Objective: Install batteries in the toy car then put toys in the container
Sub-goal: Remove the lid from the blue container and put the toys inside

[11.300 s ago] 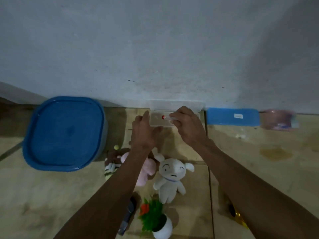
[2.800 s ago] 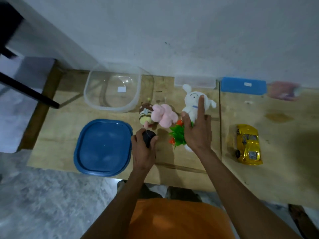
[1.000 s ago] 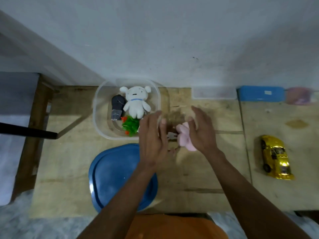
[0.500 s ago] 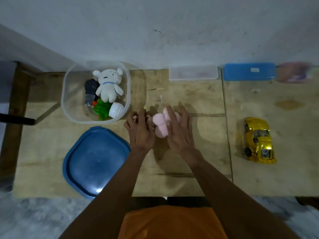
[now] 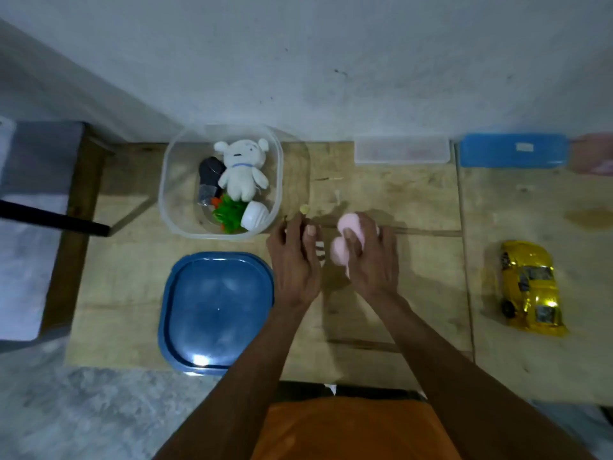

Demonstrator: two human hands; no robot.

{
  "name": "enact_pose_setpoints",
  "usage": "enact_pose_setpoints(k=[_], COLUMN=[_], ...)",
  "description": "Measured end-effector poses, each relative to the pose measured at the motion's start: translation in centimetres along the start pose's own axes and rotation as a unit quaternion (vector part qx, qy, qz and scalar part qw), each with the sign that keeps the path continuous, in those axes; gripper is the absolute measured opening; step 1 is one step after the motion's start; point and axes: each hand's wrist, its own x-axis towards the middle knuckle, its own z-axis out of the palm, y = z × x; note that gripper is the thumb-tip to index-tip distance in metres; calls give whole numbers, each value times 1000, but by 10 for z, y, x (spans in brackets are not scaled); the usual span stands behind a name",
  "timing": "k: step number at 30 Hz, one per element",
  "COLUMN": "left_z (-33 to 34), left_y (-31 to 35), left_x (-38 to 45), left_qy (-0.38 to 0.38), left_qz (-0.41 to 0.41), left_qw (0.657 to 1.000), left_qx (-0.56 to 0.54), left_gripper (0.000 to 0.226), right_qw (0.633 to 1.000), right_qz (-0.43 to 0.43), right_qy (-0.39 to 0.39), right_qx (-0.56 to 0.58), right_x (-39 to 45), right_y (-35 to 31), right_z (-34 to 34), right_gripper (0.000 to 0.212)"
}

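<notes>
Right hand (image 5: 371, 257) grip pinched the pink plush toy (image 5: 348, 242); left hand (image 5: 295, 257) curled on a small striped toy, mostly hidden. Clear container (image 5: 172, 224) lay just left of the grips. Judged best: lift clear of rim, release low inside.

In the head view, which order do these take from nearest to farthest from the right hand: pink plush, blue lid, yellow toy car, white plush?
1. pink plush: held in the right hand.
2. blue lid: left, near table edge.
3. yellow toy car: far right; close to the lid's rank.
4. white plush: inside the clear container, far left.
</notes>
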Motion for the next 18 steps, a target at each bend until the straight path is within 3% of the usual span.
enact_pose_setpoints(k=[3, 5, 9, 15, 18], left_z=[-36, -66, -116, -125, -127], left_y=[10, 6, -25, -78, -83], left_x=[10, 29, 87, 147, 154], left_qy=[84, 147, 184, 111, 86], left_qz=[26, 26, 25, -15, -4], left_qw=[995, 988, 982, 993, 994], left_qx=[-36, -48, -25, 33, 64], left_gripper=[27, 32, 38, 53, 56], right_qw=[997, 995, 993, 968, 963], right_qz=[-4, -35, -102, -153, -155], right_qy=[55, 68, 56, 36, 40], right_qx=[57, 71, 37, -194, -216], right_x=[9, 21, 47, 69, 74], right_y=[-37, -75, -155, -207, -205], right_z=[-9, -10, 10, 73, 97], right_gripper=[53, 56, 48, 41, 46])
